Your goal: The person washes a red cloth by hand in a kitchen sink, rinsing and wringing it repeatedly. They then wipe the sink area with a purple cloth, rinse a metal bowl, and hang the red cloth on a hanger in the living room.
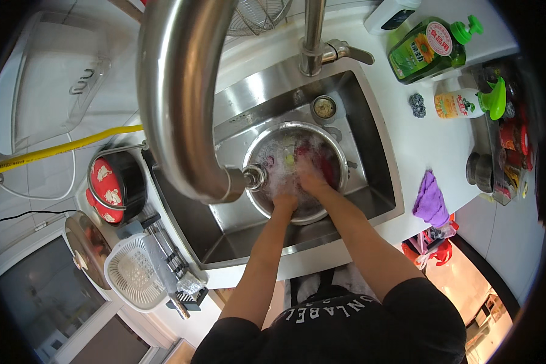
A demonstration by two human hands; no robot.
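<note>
A round stainless steel basin [344, 157] full of foamy water stands in the steel sink [364, 136]. Water from the faucet [177, 113] runs into the basin's left side. My left hand [285, 200] dips into the foam at the near edge, its fingers hidden under the suds. My right hand [311, 177] is also partly in the water, beside dark red items [325, 168] that I cannot identify. A small green piece [290, 159] floats near the middle. Foam hides whatever either hand may hold.
A sink drain [324, 107] lies behind the basin. On the right counter are a green pump bottle [427, 50], a spray bottle [464, 103], a steel wool scrubber [417, 105] and a purple cloth [430, 200]. At left are a knife rack [168, 259], a white plastic basket [134, 273] and a black pot [134, 186].
</note>
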